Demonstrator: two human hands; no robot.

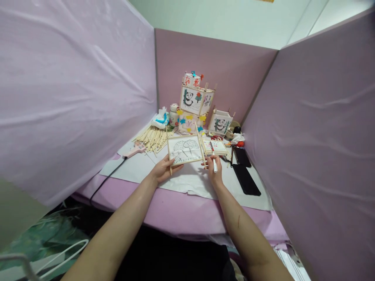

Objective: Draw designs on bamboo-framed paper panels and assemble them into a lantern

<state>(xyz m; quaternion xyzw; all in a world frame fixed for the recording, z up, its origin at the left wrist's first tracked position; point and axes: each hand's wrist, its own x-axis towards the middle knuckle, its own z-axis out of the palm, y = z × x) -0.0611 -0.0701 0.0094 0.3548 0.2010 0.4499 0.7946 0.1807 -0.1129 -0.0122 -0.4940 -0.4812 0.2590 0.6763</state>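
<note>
The left hand [165, 170] is closed on the lower left corner of a stick-framed drawing [185, 149], held tilted above the middle of the surface [187, 177], toward its front edge. The right hand [215, 168] grips a white marker [215, 164] and touches the frame's right stick. The hands are apart. Loose sticks [154, 137] lie toward the surface's left edge; panda-painted boxes stand along its back edge, and a black phone [242, 157] lies near the right edge.

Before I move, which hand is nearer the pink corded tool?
Left. The left hand sits right of the pink corded tool, gripping the framed drawing; the right hand is farther right, holding the white pen.
</note>
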